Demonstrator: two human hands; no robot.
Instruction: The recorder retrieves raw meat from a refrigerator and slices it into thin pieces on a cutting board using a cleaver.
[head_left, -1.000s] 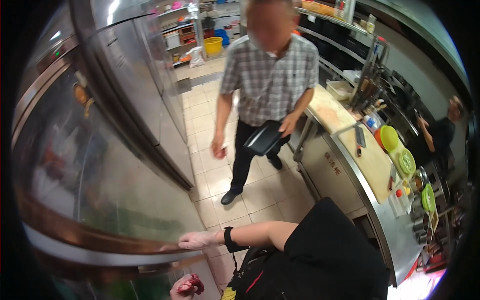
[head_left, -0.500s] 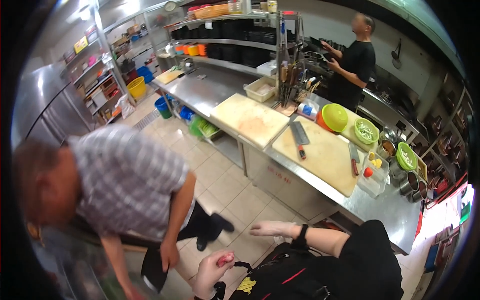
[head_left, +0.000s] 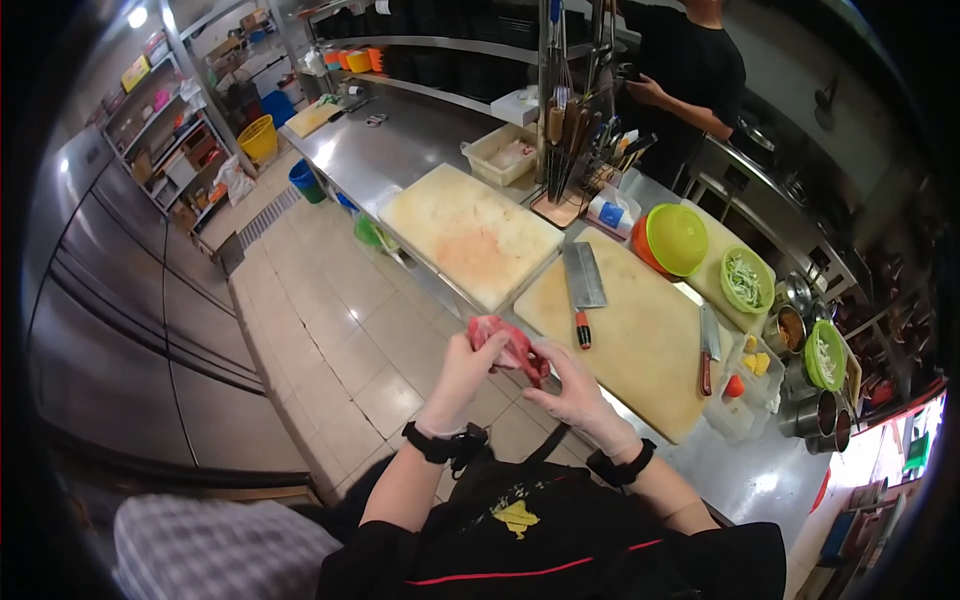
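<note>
A pink, raw piece of meat (head_left: 507,345) is held up in front of me by both gloved hands. My left hand (head_left: 462,372) grips its left side and my right hand (head_left: 574,388) holds its right end. The meat hangs over the floor, just short of the steel counter's front edge. On the counter beyond lies a pale cutting board (head_left: 634,333) with a red-handled cleaver (head_left: 582,285) on it. A second, stained cutting board (head_left: 468,233) lies to its left.
A second cleaver (head_left: 708,345) lies at the board's right edge. Green bowls (head_left: 712,256), metal pots (head_left: 806,368), a utensil rack (head_left: 572,140) and a white tub (head_left: 500,154) crowd the counter. A person in black (head_left: 692,75) stands at the stove. A person in a checked shirt (head_left: 215,550) is behind me. Fridge doors (head_left: 110,310) line the left.
My view has swung from the fridge side to the counter. Both hands have come together in front of me on the meat, which was low in one hand before.
</note>
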